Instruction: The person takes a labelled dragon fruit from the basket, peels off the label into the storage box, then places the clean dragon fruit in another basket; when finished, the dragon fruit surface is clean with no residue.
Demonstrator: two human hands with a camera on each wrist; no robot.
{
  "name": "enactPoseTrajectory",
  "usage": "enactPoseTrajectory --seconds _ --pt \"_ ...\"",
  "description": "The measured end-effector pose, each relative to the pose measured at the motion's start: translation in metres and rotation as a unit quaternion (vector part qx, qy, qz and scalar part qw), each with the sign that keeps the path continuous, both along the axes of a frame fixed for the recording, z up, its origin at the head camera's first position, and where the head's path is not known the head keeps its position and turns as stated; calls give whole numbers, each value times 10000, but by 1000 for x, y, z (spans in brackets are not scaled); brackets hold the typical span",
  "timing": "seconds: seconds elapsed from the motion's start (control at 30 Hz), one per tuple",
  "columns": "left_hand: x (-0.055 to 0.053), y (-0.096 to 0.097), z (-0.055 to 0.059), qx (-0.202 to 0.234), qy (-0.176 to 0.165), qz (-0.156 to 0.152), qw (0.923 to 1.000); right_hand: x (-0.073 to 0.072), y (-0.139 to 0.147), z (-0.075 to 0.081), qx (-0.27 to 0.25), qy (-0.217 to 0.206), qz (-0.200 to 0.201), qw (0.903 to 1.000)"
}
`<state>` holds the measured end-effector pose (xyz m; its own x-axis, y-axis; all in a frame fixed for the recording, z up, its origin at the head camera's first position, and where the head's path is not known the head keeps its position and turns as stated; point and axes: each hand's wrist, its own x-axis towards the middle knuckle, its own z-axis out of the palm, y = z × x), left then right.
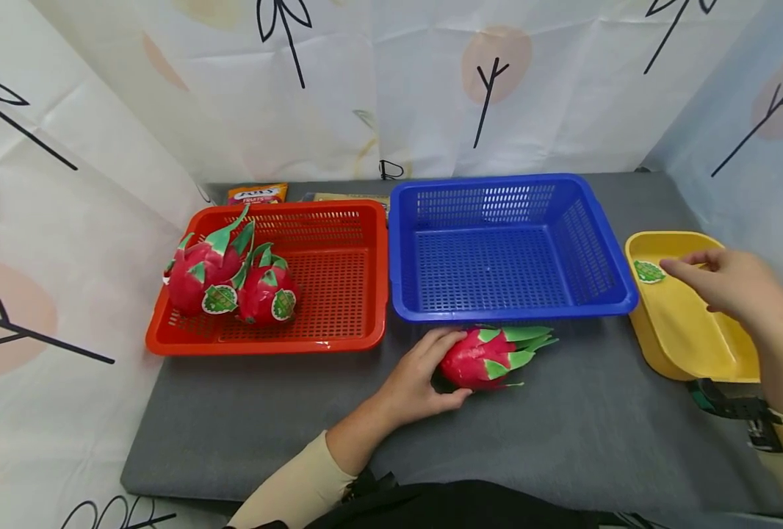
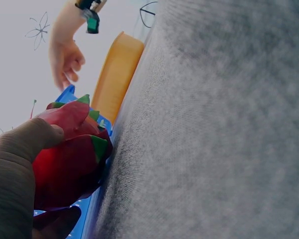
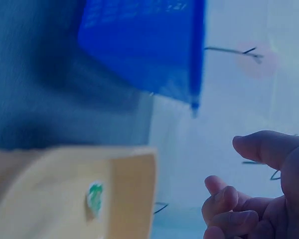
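Between left fingers (image 1: pixel 434 344) and thumb (image 1: pixel 452 399): dragon fruit (image 1: pixel 479 360).

The dragon fruit (image 1: pixel 480 358) is bright red, round and fat, with green leafy tips. It lies on its side on the gray surface (image 1: pixel 563 419), just in front of the blue basket (image 1: pixel 517 314). Its long leaves point right, and the left fingers (image 1: pixel 439 345) hold its other end. A little green sticker (image 1: pixel 648 272) with a white edge sits inside the yellow tub (image 1: pixel 702 342), near the back left corner.
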<state>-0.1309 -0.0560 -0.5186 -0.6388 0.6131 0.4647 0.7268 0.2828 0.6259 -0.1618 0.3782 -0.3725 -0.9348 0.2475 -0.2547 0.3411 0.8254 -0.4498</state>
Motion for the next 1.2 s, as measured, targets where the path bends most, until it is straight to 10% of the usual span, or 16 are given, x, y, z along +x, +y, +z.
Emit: enactPoseTrajectory --seconds 0.43,0.63,0.8,0.97,1.2 --pt "1 0 2 56 -65 11 10000 42 -54 -6 -132 447 179 9988" --pt "0 0 1 112 -86 20 9999 42 -70 -33 -1304 603 -93 9896" --pt "-1 4 1 132 -74 -33 9999 32 -83 -54 -2165 1047 -984 9656" --pt "-1 5 -1 134 -137 -69 9998 24 -94 -71 -2797 1932 -2056 9177" --pt "-2 1 1 48 -18 -79 10000 21 -104 -82 -3072 2691 -2395 8808"
